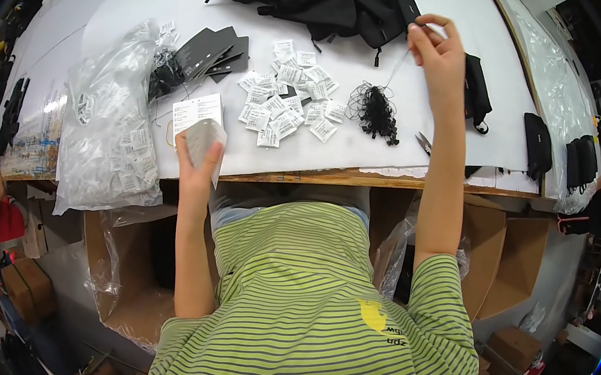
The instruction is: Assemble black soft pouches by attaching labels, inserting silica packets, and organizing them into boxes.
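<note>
My left hand is closed round a small stack of pale cards at the table's near edge, the thumb lying along one side. Under and behind it lies a white printed sheet. Raised over the right part of the table, my right hand pinches a thin string. That string slants down toward a tangled heap of black cords. Left of the heap are many small white printed packets in a loose pile. Dark grey cards lie fanned out beyond the sheet.
A clear plastic bag of white packets overhangs the front edge at left. Black bags are piled at the back. Small scissors lie near the right front edge. Black pouches sit farther right. Cardboard boxes stand below the table.
</note>
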`<state>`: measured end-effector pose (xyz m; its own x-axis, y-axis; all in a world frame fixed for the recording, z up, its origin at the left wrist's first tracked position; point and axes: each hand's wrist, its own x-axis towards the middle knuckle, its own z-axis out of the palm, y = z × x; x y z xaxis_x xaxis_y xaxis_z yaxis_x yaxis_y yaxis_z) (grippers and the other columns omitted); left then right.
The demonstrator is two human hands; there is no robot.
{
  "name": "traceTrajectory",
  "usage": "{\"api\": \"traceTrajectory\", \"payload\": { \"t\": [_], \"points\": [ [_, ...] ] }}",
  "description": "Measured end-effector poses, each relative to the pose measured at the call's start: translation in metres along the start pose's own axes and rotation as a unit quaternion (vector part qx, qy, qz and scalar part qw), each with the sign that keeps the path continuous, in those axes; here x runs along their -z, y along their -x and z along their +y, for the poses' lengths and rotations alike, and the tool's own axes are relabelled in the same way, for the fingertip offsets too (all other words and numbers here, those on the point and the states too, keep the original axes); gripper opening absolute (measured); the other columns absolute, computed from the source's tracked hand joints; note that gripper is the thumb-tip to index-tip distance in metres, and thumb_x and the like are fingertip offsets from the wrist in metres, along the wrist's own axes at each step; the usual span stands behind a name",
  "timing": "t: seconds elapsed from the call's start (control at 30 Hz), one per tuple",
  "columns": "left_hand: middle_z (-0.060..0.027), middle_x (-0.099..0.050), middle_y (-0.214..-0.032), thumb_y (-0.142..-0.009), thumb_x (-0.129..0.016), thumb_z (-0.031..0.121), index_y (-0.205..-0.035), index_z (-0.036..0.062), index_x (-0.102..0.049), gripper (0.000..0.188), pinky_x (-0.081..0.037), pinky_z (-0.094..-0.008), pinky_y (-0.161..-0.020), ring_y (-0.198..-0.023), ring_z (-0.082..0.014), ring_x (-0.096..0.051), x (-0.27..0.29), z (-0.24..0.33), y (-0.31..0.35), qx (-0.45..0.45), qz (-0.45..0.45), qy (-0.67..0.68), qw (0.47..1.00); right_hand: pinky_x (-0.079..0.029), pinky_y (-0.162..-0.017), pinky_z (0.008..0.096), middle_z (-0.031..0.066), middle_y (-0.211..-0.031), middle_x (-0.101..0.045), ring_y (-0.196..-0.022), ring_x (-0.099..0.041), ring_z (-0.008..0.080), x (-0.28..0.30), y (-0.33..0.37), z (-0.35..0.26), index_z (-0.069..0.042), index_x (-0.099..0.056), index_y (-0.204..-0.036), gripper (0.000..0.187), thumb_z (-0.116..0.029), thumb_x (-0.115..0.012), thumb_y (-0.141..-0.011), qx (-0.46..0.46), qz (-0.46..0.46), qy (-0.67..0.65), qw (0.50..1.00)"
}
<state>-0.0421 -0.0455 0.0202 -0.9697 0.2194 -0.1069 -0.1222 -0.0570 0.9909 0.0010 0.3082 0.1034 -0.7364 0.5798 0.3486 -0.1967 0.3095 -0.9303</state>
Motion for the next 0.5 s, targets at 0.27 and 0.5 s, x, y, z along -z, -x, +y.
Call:
{"api": "traceTrajectory", "payload": {
  "t": [0.27,0.5],
  "points": [
    [-0.0032,-0.056,-0.088,-0.085,-0.062,0.006,-0.113,0.004,-0.046,0.032,-0.045,-0.0207,-0.061,-0.068,-0.0094,-0.053,-0.04,0.011,0.011,0.018,-0.151,0.086,0.985,-0.039,-0.059,0.0198,0.0009,-0.064,-0.056,-0.062,-0.049,0.0058,0.01,-0.007,-0.011,-0.005,-0.051,-0.1,0.017,-0.009,-0.059,-0.086,-0.045,-0.115,0.137,0.983],
    [0.001,-0.052,-0.082,-0.083,-0.066,0.003,-0.095,-0.0022,-0.059,0.014,-0.041,-0.0188,-0.067,-0.074,-0.0053,-0.05,-0.059,0.014,0.025,-0.141,-0.131,-0.081,0.978,-0.044,-0.061,0.0249,0.0049,-0.07,-0.06,-0.062,-0.055,0.0111,-0.053,0.097,-0.027,-0.003,-0.04,-0.106,0.025,-0.002,-0.054,-0.085,-0.039,-0.203,0.027,0.978]
  ]
}}
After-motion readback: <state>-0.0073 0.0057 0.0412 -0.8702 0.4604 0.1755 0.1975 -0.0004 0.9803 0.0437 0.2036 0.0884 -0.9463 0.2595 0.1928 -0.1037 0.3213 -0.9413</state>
